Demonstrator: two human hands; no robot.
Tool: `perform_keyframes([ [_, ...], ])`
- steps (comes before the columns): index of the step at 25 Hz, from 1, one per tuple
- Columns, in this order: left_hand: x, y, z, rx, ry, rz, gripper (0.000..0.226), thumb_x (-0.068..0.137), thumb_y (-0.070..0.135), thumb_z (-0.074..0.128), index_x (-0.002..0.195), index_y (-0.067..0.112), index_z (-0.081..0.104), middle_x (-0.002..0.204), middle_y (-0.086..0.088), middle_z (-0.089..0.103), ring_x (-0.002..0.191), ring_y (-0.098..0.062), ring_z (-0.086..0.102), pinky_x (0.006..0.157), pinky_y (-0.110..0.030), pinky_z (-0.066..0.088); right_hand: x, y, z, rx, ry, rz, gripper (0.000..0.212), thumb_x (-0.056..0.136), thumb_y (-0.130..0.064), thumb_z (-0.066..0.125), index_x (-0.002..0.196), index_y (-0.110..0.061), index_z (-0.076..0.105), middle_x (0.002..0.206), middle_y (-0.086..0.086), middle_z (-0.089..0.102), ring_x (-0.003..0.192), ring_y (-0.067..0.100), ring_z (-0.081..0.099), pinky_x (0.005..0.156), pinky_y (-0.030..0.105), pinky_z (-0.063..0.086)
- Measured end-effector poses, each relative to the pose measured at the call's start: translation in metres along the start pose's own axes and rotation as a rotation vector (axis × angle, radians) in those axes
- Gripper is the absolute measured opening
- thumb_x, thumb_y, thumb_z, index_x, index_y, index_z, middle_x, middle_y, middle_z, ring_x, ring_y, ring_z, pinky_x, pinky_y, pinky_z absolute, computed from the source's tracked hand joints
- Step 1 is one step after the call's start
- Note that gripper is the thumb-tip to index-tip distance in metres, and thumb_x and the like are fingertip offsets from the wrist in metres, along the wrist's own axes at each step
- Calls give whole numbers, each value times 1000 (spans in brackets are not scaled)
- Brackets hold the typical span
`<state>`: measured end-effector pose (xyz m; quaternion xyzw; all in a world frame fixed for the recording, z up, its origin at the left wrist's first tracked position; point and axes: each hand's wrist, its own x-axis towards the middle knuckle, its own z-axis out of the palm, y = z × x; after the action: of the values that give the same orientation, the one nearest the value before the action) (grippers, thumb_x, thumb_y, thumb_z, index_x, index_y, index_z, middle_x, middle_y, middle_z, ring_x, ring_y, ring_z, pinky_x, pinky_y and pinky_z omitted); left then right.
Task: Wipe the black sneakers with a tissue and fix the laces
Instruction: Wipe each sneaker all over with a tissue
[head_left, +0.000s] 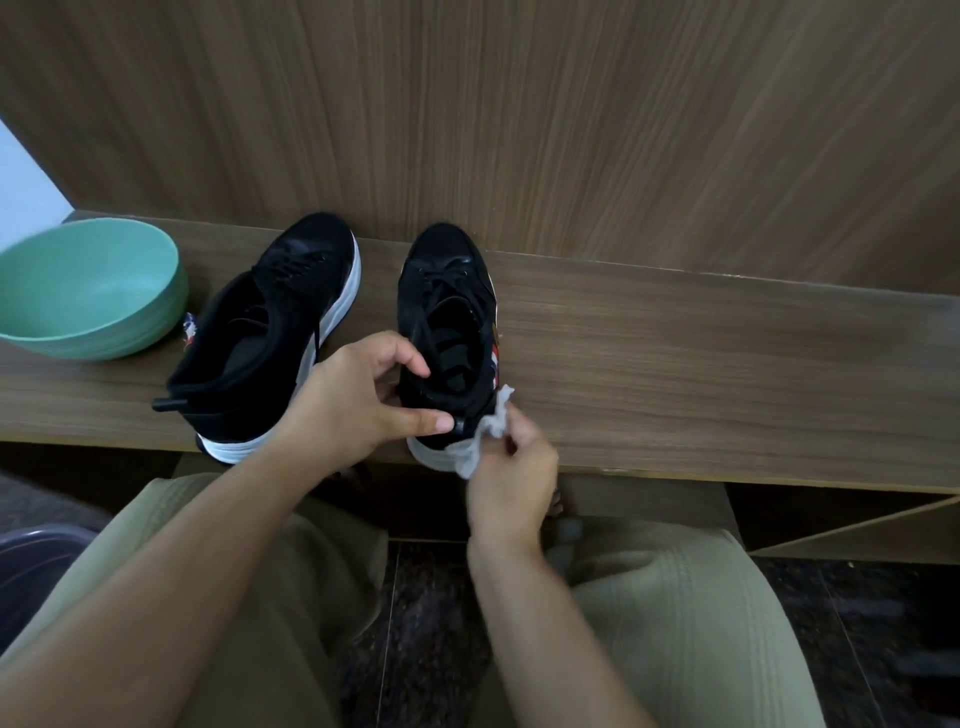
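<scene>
Wood table. At frame middle, the stiff, light shoe is held at its heel by the left hand. The soft, thin tissue is pinched by the right hand.

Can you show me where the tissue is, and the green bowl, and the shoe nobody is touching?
tissue (488, 431), head view, on its crumpled middle.
green bowl (88, 291), head view, on its inner wall.
untouched sneaker (270, 332), head view, on its black upper.

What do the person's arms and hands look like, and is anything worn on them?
Both forearms are bare up to the frame edge: no sleeve is in view. The left hand and the right hand wear no glove, and no ring, watch or bracelet shows. The fingernails look short and unpainted.
</scene>
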<state>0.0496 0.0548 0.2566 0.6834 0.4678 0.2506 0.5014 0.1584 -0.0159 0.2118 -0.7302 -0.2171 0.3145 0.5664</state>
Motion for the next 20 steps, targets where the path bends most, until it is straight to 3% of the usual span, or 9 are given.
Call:
perform_keyframes([
  [2, -1, -1, -4, 43, -22, -1, 40, 59, 17, 86, 89, 20, 59, 97, 7, 71, 91, -5, 67, 87, -30, 54, 19, -18, -9, 209, -52, 11, 35, 89, -4, 52, 81, -30, 74, 81, -3, 72, 88, 19, 66, 83, 33, 51],
  [3, -3, -1, -7, 136, -33, 10, 39, 60, 26, 85, 90, 27, 59, 99, 9, 70, 93, -3, 66, 89, -32, 53, 27, -28, -15, 154, -88, -40, 33, 87, -8, 52, 81, -31, 74, 78, -5, 72, 85, 16, 66, 81, 32, 51],
  [6, -11, 11, -27, 425, 110, 168, 32, 67, 53, 72, 94, 39, 62, 95, 14, 70, 91, 2, 64, 82, -31, 54, 38, -46, -22, -316, -202, -280, 25, 83, -34, 52, 101, -30, 69, 93, -7, 68, 86, 9, 62, 69, 28, 49],
  [9, -16, 20, -51, 584, 430, 342, 19, 81, 44, 63, 93, 30, 66, 86, 12, 71, 84, -9, 67, 72, -33, 53, 42, -61, -13, -711, -267, -319, 34, 82, -40, 56, 112, -23, 55, 90, -6, 63, 77, 11, 59, 57, 28, 41],
  [12, -15, 7, -55, 864, 448, 261, 13, 81, 35, 65, 91, 28, 66, 97, 8, 68, 103, -20, 62, 97, -49, 40, 49, -75, -13, -946, -205, -387, 35, 87, -37, 52, 118, -21, 47, 75, -3, 61, 67, 21, 59, 54, 29, 40],
  [13, -15, 3, -54, 904, 467, 218, 13, 78, 32, 69, 89, 26, 67, 97, 6, 67, 101, -23, 61, 96, -51, 39, 50, -75, -16, -976, -150, -412, 34, 88, -35, 50, 119, -21, 47, 72, -2, 59, 65, 22, 57, 55, 29, 40],
  [16, -14, 0, -60, 914, 629, 51, 22, 74, 36, 72, 89, 22, 65, 92, -4, 58, 86, -31, 57, 72, -42, 43, 48, -74, -29, -996, -35, -412, 29, 90, -31, 48, 118, -21, 48, 67, -1, 51, 64, 24, 49, 56, 30, 37],
  [20, -15, -2, -56, 1008, 649, -170, 42, 73, 52, 68, 100, 21, 58, 93, -4, 59, 90, -31, 55, 74, -39, 30, 62, -78, -53, -957, 63, -315, 24, 88, -33, 53, 110, -22, 55, 74, 3, 55, 67, 27, 50, 58, 31, 39],
])
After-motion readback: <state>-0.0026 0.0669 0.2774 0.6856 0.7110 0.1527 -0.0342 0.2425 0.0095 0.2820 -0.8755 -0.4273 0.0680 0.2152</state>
